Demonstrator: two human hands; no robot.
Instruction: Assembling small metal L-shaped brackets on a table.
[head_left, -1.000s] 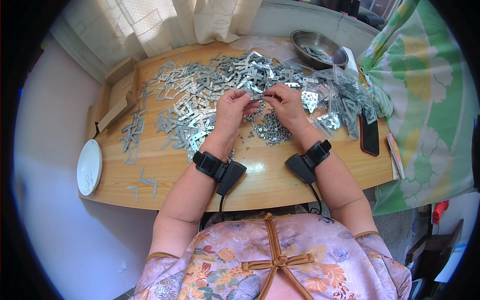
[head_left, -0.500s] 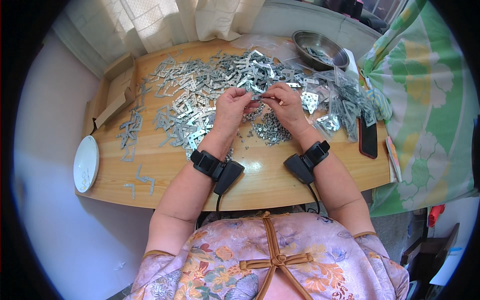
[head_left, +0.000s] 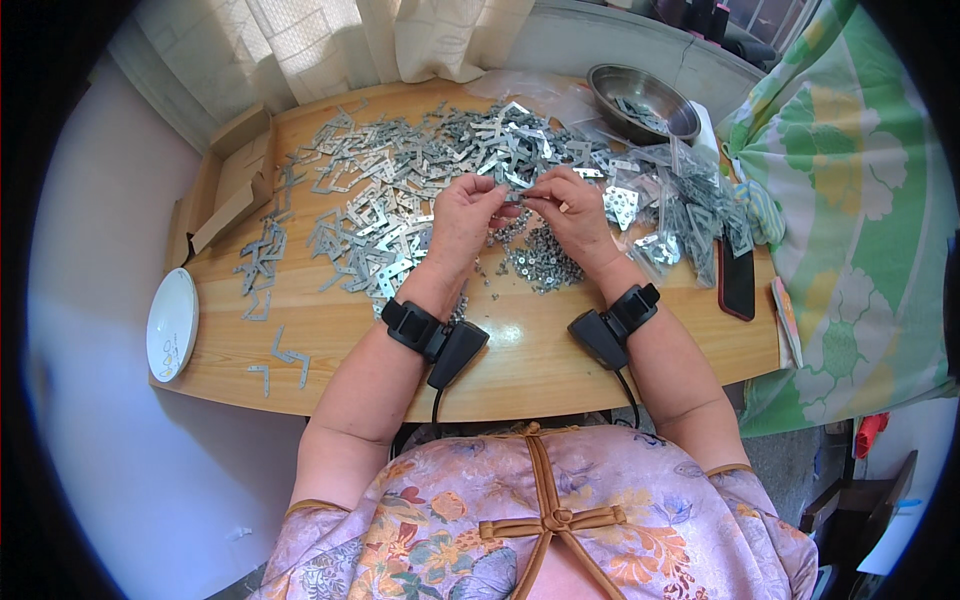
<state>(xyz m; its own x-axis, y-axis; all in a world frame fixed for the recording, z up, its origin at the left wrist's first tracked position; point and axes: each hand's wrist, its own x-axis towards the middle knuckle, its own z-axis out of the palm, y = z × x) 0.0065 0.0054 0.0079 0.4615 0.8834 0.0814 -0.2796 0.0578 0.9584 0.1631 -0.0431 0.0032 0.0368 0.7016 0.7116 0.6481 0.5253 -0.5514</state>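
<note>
Over the pile my two hands meet, fingertips nearly touching. My left hand (head_left: 463, 222) is closed in a pinch on a small grey metal piece (head_left: 514, 195), whose exact shape the fingers hide. Close beside it, my right hand (head_left: 577, 220) pinches thumb and finger at the same piece; whether it holds a separate small part is too small to tell. Beneath and just nearer than the hands lies a heap of small nuts and screws (head_left: 543, 262). Flat L-shaped metal corner brackets (head_left: 385, 190) spread widely to the left and behind my hands.
Clear plastic bags of metal parts (head_left: 700, 205) lie at right, near a dark phone (head_left: 737, 280). A metal bowl (head_left: 680, 115) stands at the back right. On the left are an open cardboard box (head_left: 228, 205), a white plate (head_left: 172, 315) and several loose brackets (head_left: 290, 357).
</note>
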